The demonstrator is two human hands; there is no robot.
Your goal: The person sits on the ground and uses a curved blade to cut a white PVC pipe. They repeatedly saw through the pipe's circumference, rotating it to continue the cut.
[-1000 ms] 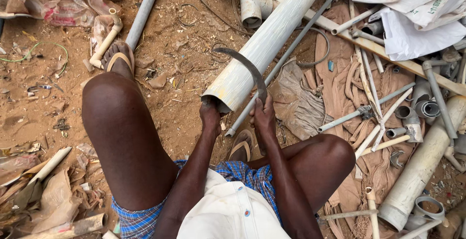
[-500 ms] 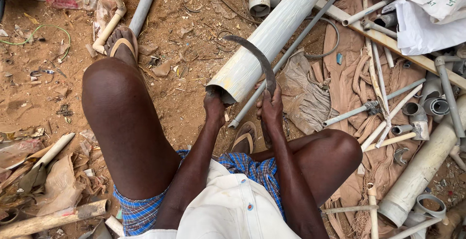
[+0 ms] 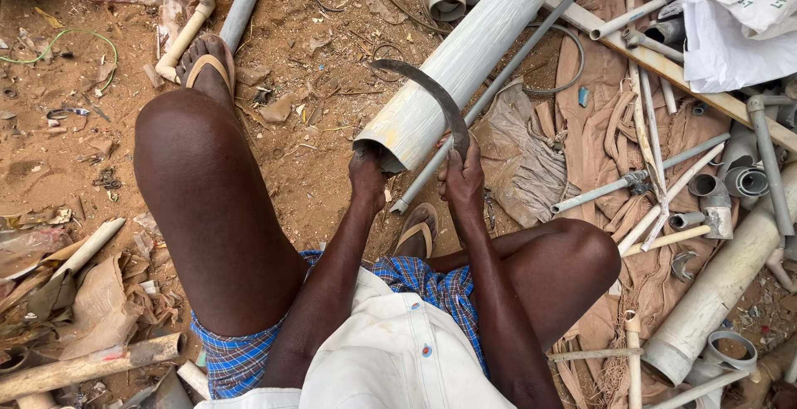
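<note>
The left hand is clamped on the cut end of the big grey pipe, just beside the right hand, fisted around the curved sickle arching over it. If that blade skids off smooth plastic, those 2 close hands risk a cut.

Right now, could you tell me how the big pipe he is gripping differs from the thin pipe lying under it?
The big pipe is wide, pale and streaked; the thin pipe is slim and grey. The left hand grips the big pipe's cut end, while the thin pipe lies untouched on the dirt. The curved blade in the right hand arcs over the big pipe only. Both run diagonally toward the upper right.
</note>
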